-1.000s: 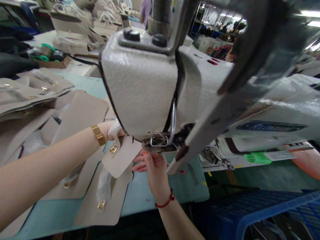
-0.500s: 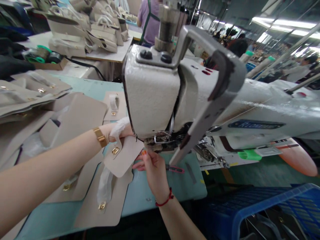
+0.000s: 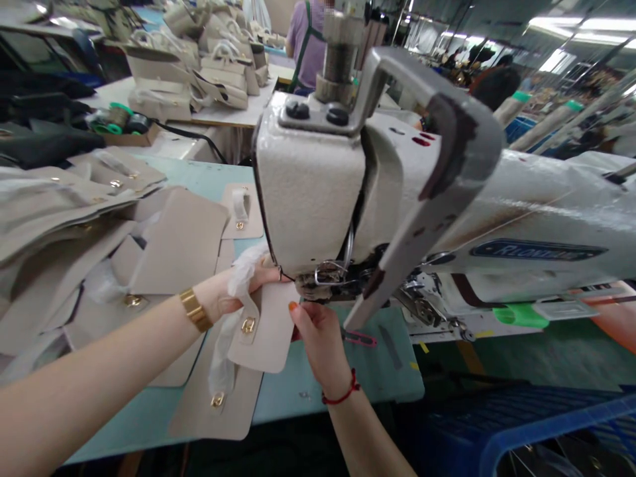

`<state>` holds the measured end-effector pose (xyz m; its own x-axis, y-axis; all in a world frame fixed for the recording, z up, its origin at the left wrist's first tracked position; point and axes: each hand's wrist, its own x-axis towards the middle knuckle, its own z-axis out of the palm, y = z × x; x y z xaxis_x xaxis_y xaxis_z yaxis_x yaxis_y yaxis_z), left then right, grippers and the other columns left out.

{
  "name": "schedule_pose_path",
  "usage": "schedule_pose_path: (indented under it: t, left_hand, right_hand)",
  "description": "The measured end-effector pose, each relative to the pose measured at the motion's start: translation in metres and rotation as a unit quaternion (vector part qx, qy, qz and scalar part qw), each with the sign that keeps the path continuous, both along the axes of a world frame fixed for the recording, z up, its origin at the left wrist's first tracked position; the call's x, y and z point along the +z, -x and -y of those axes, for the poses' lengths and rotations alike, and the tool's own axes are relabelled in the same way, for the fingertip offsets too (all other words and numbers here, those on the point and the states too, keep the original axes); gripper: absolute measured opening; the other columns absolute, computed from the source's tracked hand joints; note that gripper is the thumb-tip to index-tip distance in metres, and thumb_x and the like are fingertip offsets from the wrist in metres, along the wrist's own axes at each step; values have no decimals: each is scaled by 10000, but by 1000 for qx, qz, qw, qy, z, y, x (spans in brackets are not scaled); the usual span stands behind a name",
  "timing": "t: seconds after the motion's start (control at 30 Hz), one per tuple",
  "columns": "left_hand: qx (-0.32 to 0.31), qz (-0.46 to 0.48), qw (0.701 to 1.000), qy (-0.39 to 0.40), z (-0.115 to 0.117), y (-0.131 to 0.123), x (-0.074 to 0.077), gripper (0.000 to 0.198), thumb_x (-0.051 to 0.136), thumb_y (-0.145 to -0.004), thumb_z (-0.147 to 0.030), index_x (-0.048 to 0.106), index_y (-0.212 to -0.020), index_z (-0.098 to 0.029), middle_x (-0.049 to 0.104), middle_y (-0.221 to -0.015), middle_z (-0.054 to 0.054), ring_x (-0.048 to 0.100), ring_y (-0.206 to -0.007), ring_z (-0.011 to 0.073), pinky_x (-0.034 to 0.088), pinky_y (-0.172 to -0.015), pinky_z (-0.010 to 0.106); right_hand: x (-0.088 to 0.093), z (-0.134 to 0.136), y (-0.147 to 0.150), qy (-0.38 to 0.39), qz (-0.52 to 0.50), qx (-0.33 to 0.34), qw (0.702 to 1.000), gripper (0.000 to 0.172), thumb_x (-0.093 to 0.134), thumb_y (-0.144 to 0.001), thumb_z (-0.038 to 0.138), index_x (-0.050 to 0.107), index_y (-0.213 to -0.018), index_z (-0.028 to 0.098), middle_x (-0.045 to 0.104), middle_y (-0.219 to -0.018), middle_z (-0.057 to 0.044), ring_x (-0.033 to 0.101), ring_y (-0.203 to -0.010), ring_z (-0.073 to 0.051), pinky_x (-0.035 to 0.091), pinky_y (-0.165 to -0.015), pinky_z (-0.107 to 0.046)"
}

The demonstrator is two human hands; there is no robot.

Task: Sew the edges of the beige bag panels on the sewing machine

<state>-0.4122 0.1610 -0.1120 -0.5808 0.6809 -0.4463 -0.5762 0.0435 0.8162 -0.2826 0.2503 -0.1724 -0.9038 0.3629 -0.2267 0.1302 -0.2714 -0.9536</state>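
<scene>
A beige leather-like bag panel (image 3: 273,331) lies with its far edge under the head of the sewing machine (image 3: 311,192). My left hand (image 3: 251,281) grips the panel's far left side, its fingertips partly hidden by the machine head. A strap wrapped in white film (image 3: 242,279) loops over that hand and ends at a gold buckle (image 3: 248,325) on the panel. My right hand (image 3: 322,334) pinches the panel's right edge, thumb on top and the other fingers mostly hidden. The needle area is out of sight behind the head and my fingers.
More beige panels (image 3: 181,242) with wrapped straps are piled on the left of the pale green table (image 3: 348,377). Pink-handled snips (image 3: 360,338) lie right of my right hand. A blue crate (image 3: 556,424) stands at lower right. Finished-looking bags (image 3: 223,73) and a person (image 3: 311,46) are behind.
The panel has turned, its near end swinging right so that its right edge points more toward me. My right fingers, earlier spread beneath it, have drawn in at its edge. The view has shifted slightly left.
</scene>
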Motion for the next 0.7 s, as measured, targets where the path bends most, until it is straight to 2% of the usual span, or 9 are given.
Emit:
schedule_pose_path:
  t: [0.1, 0.17, 0.27, 0.37, 0.5, 0.7]
  left_hand:
    - [0, 8, 1000, -16, 4, -11, -9, 450, 843, -609, -265, 675, -1018, -182, 737, -832, 31, 692, -683, 199, 584, -632, 288]
    - [22, 6, 999, -31, 4, -18, -14, 415, 856, -579, -263, 697, -956, -199, 746, -801, 15, 696, -675, 187, 583, -662, 257]
    - [43, 17, 998, -46, 4, -24, -17, 304, 861, -557, -258, 700, -807, -192, 749, -777, 20, 694, -644, 196, 595, -655, 280]
    - [51, 28, 997, -49, 3, -26, -18, 281, 864, -546, -258, 692, -757, -186, 725, -682, 8, 685, -601, 200, 603, -627, 303]
    - [60, 33, 996, -57, 5, -28, -22, 361, 848, -576, -246, 718, -910, -205, 700, -635, -20, 691, -608, 193, 601, -644, 290]
    - [-8, 66, 996, -52, 11, -23, -26, 233, 798, -655, -232, 738, -868, -160, 743, -731, 62, 712, -698, 238, 596, -680, 317]
  right_hand:
    - [-2, -9, -7, -14, 2, 18, 1000, 356, 553, -856, 383, 518, -583, 158, 471, -547, 27, 414, -502, -86, 340, -478, -194]
    - [0, -14, -9, -23, 8, 29, 999, 373, 543, -862, 398, 522, -584, 151, 483, -566, 21, 408, -521, -85, 324, -492, -200]
    - [3, -17, -10, -34, 13, 36, 999, 394, 537, -862, 412, 528, -570, 146, 500, -577, 14, 407, -535, -89, 312, -499, -205]
    - [2, -17, -11, -49, 24, 31, 998, 409, 541, -850, 450, 569, -582, 143, 516, -569, 6, 436, -542, -103, 314, -491, -207]
    - [-2, -17, -13, -60, 27, 22, 998, 447, 549, -839, 506, 587, -579, 145, 495, -530, 8, 456, -543, -117, 314, -478, -207]
    - [1, -20, -16, -78, 8, 44, 996, 472, 537, -860, 528, 553, -576, 152, 473, -557, 16, 402, -525, -97, 292, -472, -208]
